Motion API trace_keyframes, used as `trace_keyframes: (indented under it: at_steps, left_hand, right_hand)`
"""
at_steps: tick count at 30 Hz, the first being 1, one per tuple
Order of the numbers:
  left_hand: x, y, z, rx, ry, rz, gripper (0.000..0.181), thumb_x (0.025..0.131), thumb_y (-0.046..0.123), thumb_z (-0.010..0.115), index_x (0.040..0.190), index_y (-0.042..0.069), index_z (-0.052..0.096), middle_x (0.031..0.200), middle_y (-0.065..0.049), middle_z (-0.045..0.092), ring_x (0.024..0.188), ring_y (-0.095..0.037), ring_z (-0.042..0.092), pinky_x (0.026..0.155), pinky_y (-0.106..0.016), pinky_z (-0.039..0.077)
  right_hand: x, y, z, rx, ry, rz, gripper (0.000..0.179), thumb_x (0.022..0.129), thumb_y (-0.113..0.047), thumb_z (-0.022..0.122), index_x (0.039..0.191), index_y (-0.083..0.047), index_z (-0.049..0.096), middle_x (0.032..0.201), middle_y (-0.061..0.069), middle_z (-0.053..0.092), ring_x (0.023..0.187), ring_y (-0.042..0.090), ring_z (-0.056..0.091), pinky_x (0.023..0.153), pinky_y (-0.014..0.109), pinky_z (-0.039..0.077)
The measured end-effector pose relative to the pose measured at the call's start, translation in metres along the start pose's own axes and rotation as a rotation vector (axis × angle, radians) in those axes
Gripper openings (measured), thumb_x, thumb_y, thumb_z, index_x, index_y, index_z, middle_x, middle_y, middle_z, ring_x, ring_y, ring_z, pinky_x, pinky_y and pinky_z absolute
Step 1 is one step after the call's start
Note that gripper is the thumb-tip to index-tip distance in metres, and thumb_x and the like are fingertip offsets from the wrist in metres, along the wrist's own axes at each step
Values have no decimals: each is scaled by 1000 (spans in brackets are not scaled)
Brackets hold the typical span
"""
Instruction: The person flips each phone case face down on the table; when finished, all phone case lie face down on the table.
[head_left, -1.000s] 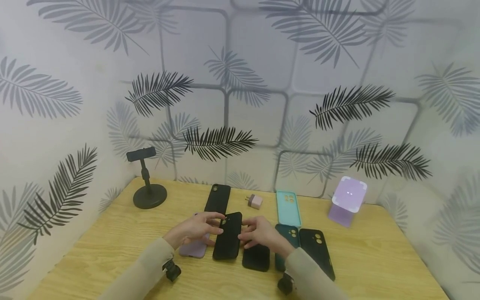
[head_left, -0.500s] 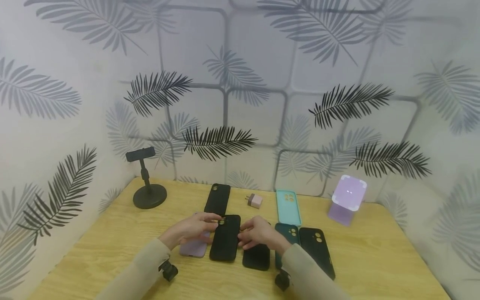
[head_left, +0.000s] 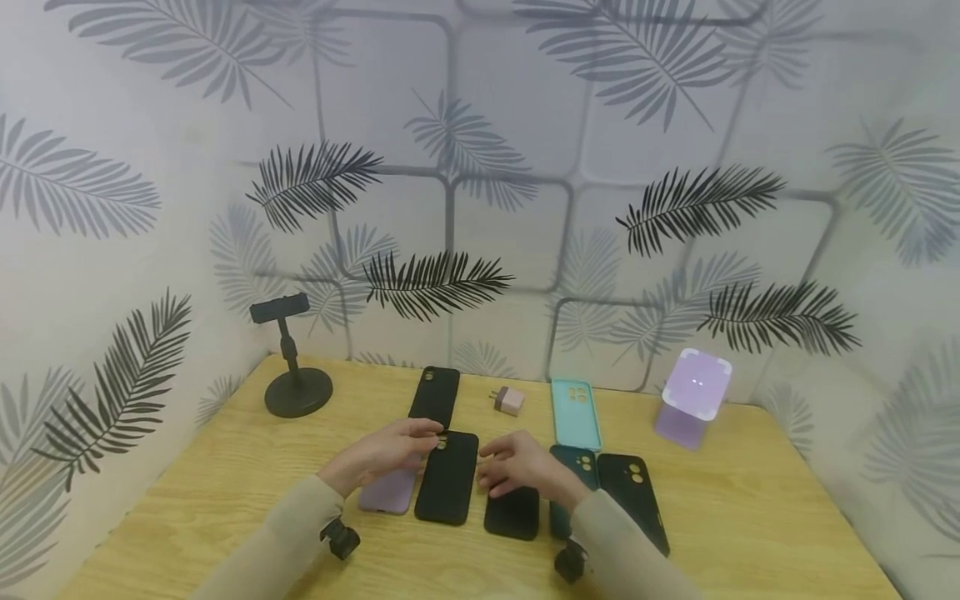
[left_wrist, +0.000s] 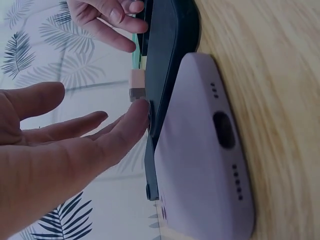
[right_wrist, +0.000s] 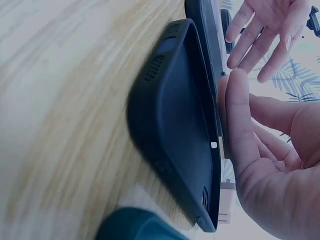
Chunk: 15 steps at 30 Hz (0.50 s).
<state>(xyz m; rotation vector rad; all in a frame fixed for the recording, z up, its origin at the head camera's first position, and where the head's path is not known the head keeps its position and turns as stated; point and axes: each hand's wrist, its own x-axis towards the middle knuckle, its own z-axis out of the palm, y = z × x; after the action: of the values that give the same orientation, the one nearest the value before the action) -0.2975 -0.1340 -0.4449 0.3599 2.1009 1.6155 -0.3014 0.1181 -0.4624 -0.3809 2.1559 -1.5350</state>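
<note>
A black phone case [head_left: 447, 479] lies flat on the table between the two hands, its camera cutout at the upper left. My left hand [head_left: 381, 457] hovers over the lavender phone case [head_left: 388, 492], fingers extended, fingertips right at the black case's upper left edge. Relaxed, slightly bent fingers of my right hand [head_left: 521, 467] hang above another black case [head_left: 513, 517], partly hiding it; the right wrist view shows that case's hollow inside [right_wrist: 185, 110]. Neither hand grips anything. Right of it lie a dark teal case [head_left: 576, 462] and a black case [head_left: 633, 500].
Behind are another black case [head_left: 436, 396], a pink plug charger [head_left: 511, 401] and a turquoise case [head_left: 576, 417]. A black phone stand [head_left: 298, 392] stands back left, a lavender box-like object [head_left: 696, 387] back right. The patterned wall [head_left: 510, 233] borders the table [head_left: 750, 500].
The middle black case has shifted slightly left and toward me and now lies flat. Both hands have let go of its edges; the left has drawn back a little to the left.
</note>
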Motion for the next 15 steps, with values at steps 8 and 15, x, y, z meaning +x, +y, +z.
trace_keyframes:
  at_steps: [8,15]
  left_hand:
    - [12,3,15,22,47,53,47,102,16,52,144,-2,42,144,-26,46,130,-40,49,98,-45,53]
    - [18,5,33,-7,30,76,43,100,12,56,137,-5,47,127,-28,57,109,-35,64,85,-42,59]
  right_hand:
    - [-9,4,-15,-2,46,-17,41,94,-1,61,133,10,53,115,24,68,90,21,71,72,36,62]
    - [-25,13,-34,-35,118,-27,38,94,-5,63,129,8,56,116,25,68,90,22,70,70,38,62]
